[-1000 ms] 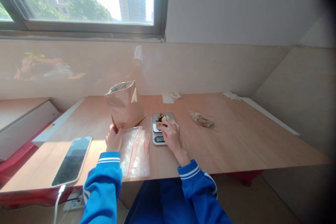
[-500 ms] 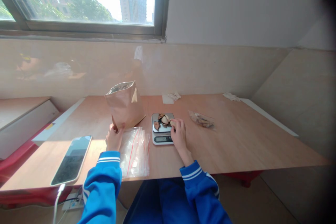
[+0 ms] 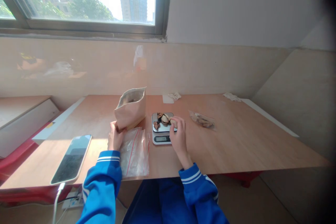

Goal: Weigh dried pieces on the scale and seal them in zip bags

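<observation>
A pouch (image 3: 130, 113) of brown paper with a silvery lining stands with its mouth open, tilted toward the right. My left hand (image 3: 114, 136) is closed on its lower left corner. Over the right part of a small digital kitchen scale (image 3: 162, 139), my right hand (image 3: 179, 136) has its fingers curled around a pale dried piece (image 3: 173, 122), partly hidden by them. On the scale's metal plate rest several brown and cream dried pieces (image 3: 165, 118), whose kind I cannot make out. A stack of clear zip bags (image 3: 134, 154) with red seal lines lies between my forearms.
A phone (image 3: 72, 159) with a white charging cable (image 3: 58, 196) lies at the table's left front. Right of the scale is a clear bag (image 3: 202, 119) of dried pieces. White paper (image 3: 168, 98) and crumpled tissue (image 3: 232, 97) lie along the back edge, near the wall.
The pouch has shifted right and turned, its mouth now tipped more toward me, with my left hand still at its corner. My right hand stays at the scale, lifted slightly.
</observation>
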`<state>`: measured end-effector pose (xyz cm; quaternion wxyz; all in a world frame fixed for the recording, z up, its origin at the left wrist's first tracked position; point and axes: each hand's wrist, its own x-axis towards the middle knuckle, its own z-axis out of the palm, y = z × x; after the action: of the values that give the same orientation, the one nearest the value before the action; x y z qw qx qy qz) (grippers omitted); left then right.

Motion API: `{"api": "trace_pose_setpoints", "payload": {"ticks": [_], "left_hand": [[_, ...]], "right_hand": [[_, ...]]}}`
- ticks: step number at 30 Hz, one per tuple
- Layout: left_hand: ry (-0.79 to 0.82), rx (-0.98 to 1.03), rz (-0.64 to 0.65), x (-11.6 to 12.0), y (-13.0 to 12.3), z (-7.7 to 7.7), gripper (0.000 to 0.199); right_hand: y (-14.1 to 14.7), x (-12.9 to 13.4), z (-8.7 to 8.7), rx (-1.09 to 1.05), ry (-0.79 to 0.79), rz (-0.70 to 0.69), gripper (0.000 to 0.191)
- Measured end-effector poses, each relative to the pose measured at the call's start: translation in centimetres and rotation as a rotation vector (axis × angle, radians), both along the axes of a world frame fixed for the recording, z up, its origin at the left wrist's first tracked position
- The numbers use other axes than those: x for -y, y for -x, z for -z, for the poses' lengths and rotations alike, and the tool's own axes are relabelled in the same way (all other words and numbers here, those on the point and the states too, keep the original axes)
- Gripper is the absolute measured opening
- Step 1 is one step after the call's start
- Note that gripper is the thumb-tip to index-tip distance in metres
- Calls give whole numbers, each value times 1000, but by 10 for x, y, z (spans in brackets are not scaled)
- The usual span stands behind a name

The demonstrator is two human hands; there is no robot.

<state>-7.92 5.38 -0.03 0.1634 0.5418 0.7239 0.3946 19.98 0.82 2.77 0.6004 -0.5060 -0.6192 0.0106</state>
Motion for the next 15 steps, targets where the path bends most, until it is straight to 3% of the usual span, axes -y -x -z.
{"api": "trace_pose_setpoints", "payload": {"ticks": [4,7,11,15], "left_hand": [[-49,24,20,2,-2,0,38],[-77,32,41,5,-3,-2,29],[-82,48,54,6,-4,-4,32],[-84,72,79,6,-2,-3,30]], "right_hand": [[29,28,-34,52,-54,-165,31],[54,42,-49,191,-53,-300,40],[75,49,-53,333,-54,-282,34],[76,55,-58,269,-47,-265,22]]}}
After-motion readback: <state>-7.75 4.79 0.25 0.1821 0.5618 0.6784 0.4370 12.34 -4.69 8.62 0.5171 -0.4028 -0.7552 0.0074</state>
